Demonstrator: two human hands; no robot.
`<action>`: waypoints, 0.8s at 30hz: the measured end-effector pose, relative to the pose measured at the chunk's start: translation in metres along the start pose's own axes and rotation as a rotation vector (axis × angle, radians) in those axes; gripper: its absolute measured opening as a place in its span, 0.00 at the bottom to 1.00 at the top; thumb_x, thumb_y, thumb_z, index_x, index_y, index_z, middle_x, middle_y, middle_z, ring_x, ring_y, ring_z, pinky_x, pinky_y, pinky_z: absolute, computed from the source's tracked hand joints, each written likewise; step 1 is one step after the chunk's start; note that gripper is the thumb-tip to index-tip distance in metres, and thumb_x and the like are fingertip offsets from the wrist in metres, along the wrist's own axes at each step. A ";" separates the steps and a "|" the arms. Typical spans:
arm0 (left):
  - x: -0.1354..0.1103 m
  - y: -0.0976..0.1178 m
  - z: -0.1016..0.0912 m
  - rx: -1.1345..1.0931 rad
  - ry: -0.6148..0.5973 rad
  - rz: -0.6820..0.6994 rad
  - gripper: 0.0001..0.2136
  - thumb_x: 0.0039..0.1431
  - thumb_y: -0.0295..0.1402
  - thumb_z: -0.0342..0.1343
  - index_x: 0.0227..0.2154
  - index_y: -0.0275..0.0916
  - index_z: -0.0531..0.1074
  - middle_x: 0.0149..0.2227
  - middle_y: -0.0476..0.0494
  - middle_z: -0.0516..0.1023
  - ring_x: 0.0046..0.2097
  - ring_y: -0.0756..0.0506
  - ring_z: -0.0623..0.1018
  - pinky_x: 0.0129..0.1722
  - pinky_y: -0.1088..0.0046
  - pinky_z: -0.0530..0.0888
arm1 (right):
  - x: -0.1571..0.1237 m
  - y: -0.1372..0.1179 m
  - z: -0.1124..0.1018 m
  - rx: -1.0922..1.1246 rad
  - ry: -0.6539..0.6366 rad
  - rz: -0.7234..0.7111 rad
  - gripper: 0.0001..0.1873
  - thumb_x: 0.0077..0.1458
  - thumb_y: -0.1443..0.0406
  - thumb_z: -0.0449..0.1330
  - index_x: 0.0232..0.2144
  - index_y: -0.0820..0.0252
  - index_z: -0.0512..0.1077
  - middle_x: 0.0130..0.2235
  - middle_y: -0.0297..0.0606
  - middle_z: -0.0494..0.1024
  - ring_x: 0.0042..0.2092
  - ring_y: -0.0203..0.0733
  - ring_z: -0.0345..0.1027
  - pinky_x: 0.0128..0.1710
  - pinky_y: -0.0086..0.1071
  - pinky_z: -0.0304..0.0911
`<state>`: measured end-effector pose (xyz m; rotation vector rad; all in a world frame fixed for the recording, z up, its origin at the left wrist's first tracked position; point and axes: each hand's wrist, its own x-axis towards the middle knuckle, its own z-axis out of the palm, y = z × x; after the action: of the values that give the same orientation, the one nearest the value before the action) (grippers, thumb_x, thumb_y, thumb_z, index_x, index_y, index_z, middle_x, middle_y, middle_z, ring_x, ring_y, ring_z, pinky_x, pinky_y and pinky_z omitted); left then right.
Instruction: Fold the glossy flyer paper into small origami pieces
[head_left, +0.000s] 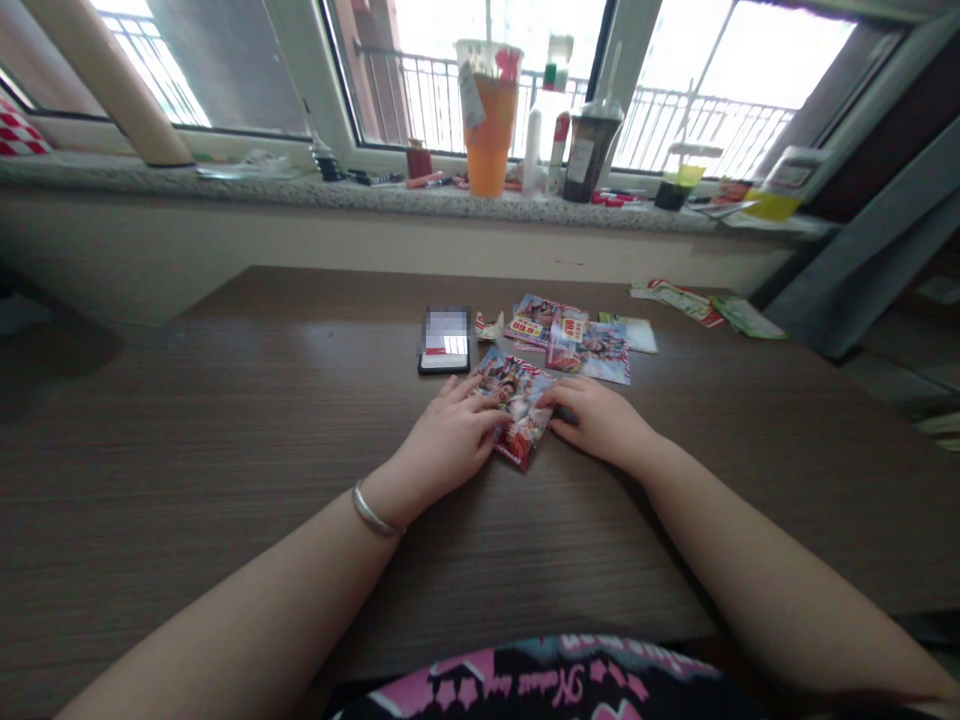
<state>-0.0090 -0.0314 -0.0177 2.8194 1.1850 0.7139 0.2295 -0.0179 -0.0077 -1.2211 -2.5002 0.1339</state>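
A colourful printed flyer [517, 405] lies tilted on the brown table [300, 450], between my two hands. Resting over its left side is my left hand [454, 425], fingers stretched out across the print; a silver bangle circles that wrist. My right hand [592, 415] touches the flyer's right edge with its fingertips, the thumb apart from the index finger. Just beyond lie similar flyers, one [589, 348] overlapping another [540, 318] marked 89.9. A phone [445, 340] with a lit, blurred screen lies left of them, beside a small crumpled wrapper [489, 326].
A white-green packet [637, 335] lies beside the flyers, and more wrappers [690, 302] are at the table's far right. On the windowsill [412, 198] stand a tall orange drink cup [489, 125], a dark drink cup [589, 150], bottles and small clutter. A grey curtain [877, 260] hangs right.
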 end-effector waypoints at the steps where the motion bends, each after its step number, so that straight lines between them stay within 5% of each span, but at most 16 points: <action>1: 0.000 -0.001 0.002 -0.042 -0.021 0.036 0.15 0.57 0.24 0.53 0.44 0.44 0.77 0.51 0.45 0.77 0.60 0.37 0.67 0.61 0.45 0.61 | 0.000 0.000 0.000 -0.001 -0.003 -0.006 0.09 0.54 0.68 0.60 0.39 0.56 0.74 0.43 0.39 0.77 0.46 0.46 0.69 0.46 0.41 0.65; 6: 0.000 -0.001 0.007 -0.176 -0.103 0.122 0.17 0.59 0.21 0.48 0.48 0.39 0.75 0.55 0.41 0.74 0.57 0.43 0.72 0.58 0.60 0.69 | 0.000 0.003 0.001 0.001 -0.007 -0.045 0.07 0.56 0.68 0.60 0.37 0.56 0.75 0.41 0.38 0.78 0.44 0.44 0.69 0.47 0.40 0.65; 12: 0.006 0.001 0.004 -0.178 -0.164 0.167 0.17 0.59 0.22 0.49 0.47 0.42 0.75 0.53 0.44 0.74 0.56 0.43 0.71 0.59 0.59 0.67 | 0.002 0.009 0.008 0.053 0.171 -0.035 0.05 0.55 0.63 0.62 0.35 0.55 0.76 0.42 0.40 0.77 0.46 0.45 0.69 0.50 0.43 0.64; 16: 0.007 0.001 0.003 -0.163 -0.181 0.180 0.17 0.60 0.23 0.49 0.46 0.44 0.76 0.53 0.45 0.74 0.56 0.42 0.71 0.59 0.58 0.66 | 0.003 0.015 0.020 0.090 0.312 0.049 0.08 0.51 0.62 0.66 0.36 0.54 0.76 0.51 0.44 0.70 0.54 0.50 0.64 0.56 0.48 0.60; 20: 0.007 0.000 0.003 -0.178 -0.180 0.192 0.16 0.61 0.24 0.49 0.46 0.46 0.76 0.53 0.46 0.74 0.55 0.42 0.71 0.59 0.58 0.66 | 0.005 0.020 0.027 0.153 0.324 0.107 0.12 0.50 0.62 0.66 0.39 0.54 0.75 0.57 0.45 0.67 0.58 0.51 0.62 0.58 0.51 0.57; 24: 0.005 0.001 0.000 -0.169 -0.172 0.193 0.16 0.62 0.25 0.49 0.46 0.46 0.76 0.54 0.46 0.74 0.61 0.39 0.65 0.61 0.55 0.63 | 0.008 0.018 0.025 0.200 0.271 0.103 0.11 0.51 0.64 0.65 0.38 0.57 0.74 0.47 0.43 0.76 0.52 0.49 0.67 0.53 0.47 0.61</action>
<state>-0.0050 -0.0287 -0.0151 2.8091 0.7961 0.5353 0.2302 0.0014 -0.0328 -1.1979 -2.1378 0.2223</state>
